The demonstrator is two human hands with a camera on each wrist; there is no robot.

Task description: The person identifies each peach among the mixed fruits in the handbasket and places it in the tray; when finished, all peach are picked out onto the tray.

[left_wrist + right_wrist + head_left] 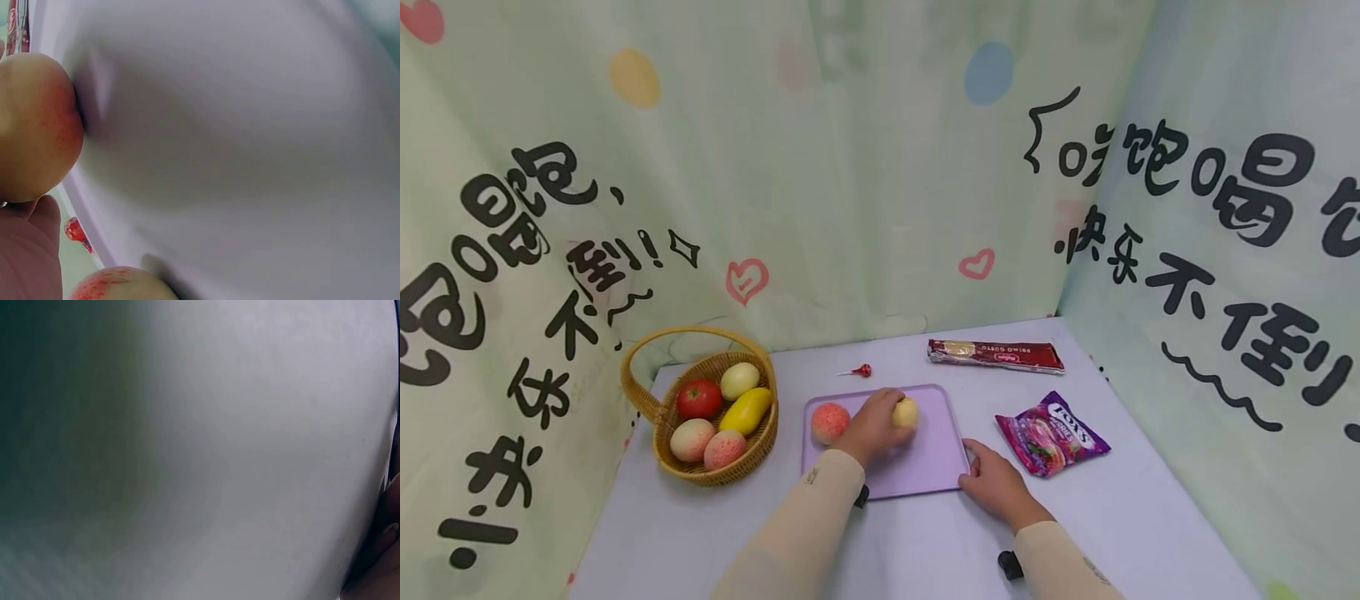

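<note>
A yellowish peach with a red blush (40, 125) is in my left hand (872, 427), fingers curled round it, over the purple tray (936, 457). In the left wrist view the peach is just over or touching the tray; which of the two I cannot tell. To its left on the tray lies a redder peach (830, 422), partly seen at the bottom of the left wrist view. My right hand (997, 487) grips the tray's right edge near the front corner. Only a sliver of its fingers (390, 506) shows in the right wrist view.
Left of the tray stands a wicker basket (664, 446) with an arched handle, holding several fruits. A red lollipop (865, 370) lies behind the tray. A long red packet (996, 355) is at the back right, and a purple snack bag (1052, 435) sits beyond my right hand.
</note>
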